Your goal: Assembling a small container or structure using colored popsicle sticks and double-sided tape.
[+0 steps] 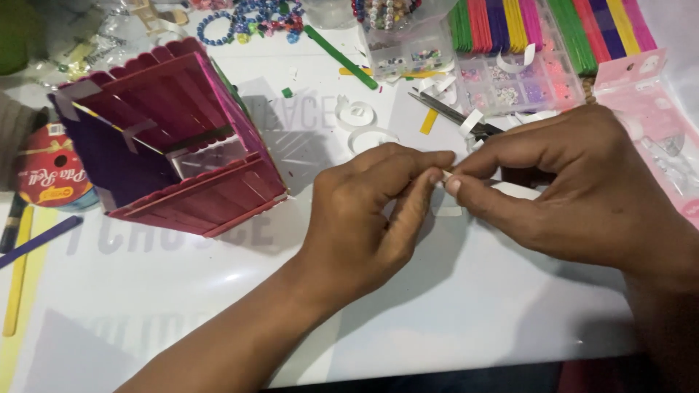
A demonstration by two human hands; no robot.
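Note:
My left hand (371,211) and my right hand (575,182) meet fingertip to fingertip over the white table (182,291), pinching a small pale strip (445,175) between them. What the strip is cannot be told; it is mostly hidden by the fingers. A box built of dark red and purple craft sticks (175,138) lies tilted on its side to the left of my left hand, apart from it. Curled white tape backings (362,125) lie just beyond my hands.
Scissors (455,116) and a clear bead organiser (510,84) sit behind my right hand, with rows of coloured craft sticks (539,22) beyond. A pink package (655,116) lies at the right. A green stick (341,57), bead bracelets (240,18), a ribbon roll (54,175) lie around.

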